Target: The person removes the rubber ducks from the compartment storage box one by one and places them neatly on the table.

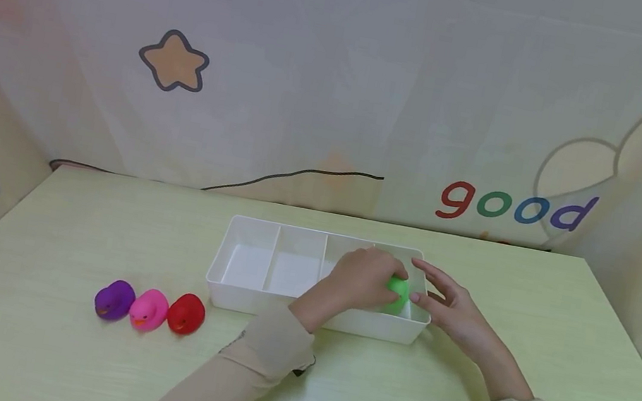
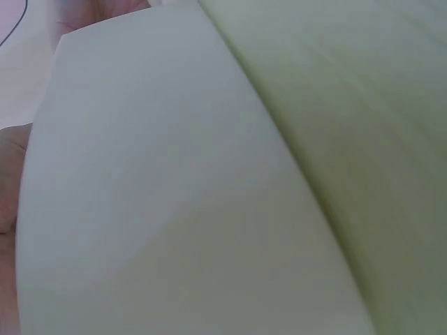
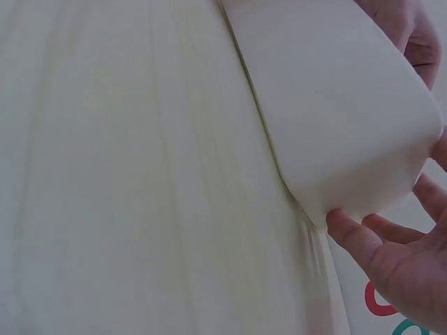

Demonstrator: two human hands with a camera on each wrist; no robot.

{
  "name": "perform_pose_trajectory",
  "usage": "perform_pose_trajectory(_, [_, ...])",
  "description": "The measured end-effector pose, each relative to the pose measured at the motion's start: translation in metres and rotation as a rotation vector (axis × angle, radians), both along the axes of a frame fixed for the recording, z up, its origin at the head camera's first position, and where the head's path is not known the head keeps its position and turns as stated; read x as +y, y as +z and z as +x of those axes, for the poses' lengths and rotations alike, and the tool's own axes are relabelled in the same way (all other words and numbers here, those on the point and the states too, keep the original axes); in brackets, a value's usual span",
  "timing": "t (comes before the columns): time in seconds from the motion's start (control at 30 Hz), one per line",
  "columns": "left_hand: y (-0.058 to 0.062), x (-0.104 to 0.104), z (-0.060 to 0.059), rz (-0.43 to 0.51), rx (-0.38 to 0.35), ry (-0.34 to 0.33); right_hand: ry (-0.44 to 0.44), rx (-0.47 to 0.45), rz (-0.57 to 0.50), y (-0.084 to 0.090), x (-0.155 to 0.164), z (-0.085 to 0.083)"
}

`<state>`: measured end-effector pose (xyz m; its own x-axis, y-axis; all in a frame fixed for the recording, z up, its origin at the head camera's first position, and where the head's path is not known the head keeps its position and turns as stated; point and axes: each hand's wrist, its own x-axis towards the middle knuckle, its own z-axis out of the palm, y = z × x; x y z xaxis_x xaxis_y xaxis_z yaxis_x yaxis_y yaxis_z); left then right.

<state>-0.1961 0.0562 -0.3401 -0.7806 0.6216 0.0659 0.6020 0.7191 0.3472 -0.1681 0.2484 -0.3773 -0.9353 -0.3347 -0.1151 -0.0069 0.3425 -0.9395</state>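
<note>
Head: left hand fingers grip green duck | right wrist: right hand fingers open beside tray

Three toy ducks crowd the table's lower left; a white tray blocks centre frame, open tabletop flanking both sides.

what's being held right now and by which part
The left hand grips a green toy from above, over the right end compartment of the white tray. The right hand, fingers straight, touches the tray's right end and holds nothing.
</note>
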Motion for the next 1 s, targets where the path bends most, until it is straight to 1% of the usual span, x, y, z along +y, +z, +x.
perform_pose_trajectory(0.17, [0.005, -0.007, 0.0, 0.058, -0.001, 0.002, 0.004, 0.001, 0.0, -0.001, 0.001, 0.0])
perform_pose_trajectory(0.33, [0.011, -0.015, 0.0, 0.131, -0.04, 0.003, 0.002, -0.006, -0.007, -0.003, 0.0, -0.001])
perform_pose_trajectory(0.57, [0.021, -0.029, 0.002, 0.327, -0.112, -0.031, -0.011, -0.009, 0.009, -0.001, -0.001, -0.001])
perform_pose_trajectory(0.67, [0.024, -0.035, 0.003, 0.391, -0.13, -0.041, -0.014, -0.006, 0.008, -0.001, -0.001, -0.001])
perform_pose_trajectory(0.83, [0.029, -0.045, 0.004, 0.448, -0.117, -0.047, -0.008, -0.003, 0.006, 0.0, -0.001, 0.0])
perform_pose_trajectory(1.0, [0.033, -0.056, 0.008, 0.465, -0.107, -0.041, -0.01, -0.001, 0.01, 0.0, -0.001, -0.001])
